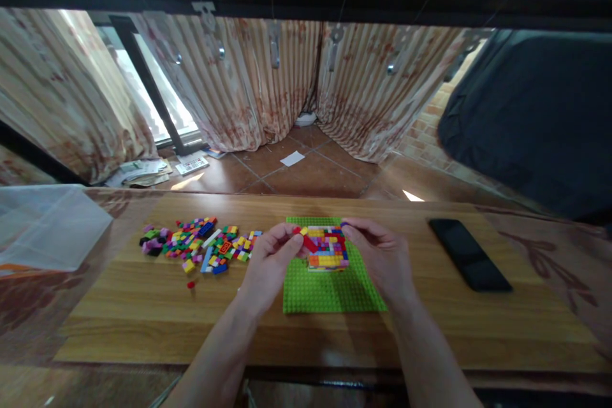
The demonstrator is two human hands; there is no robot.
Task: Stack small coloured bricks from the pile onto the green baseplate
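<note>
A green baseplate [329, 290] lies on the wooden table [430, 312], and a flat block of many-coloured bricks [327, 248] stands on its far half. My left hand [270, 261] pinches a red brick [308, 242] at the block's left edge. My right hand [377, 248] has its fingers curled against the block's upper right corner, where a small dark brick shows at the fingertips. Both hands touch the block.
A heap of loose coloured bricks [201, 243] lies left of the baseplate, with one small red piece [190, 284] apart from it. A black phone [468, 254] lies to the right. A clear plastic bag [48, 226] sits at the far left. Curtains hang behind.
</note>
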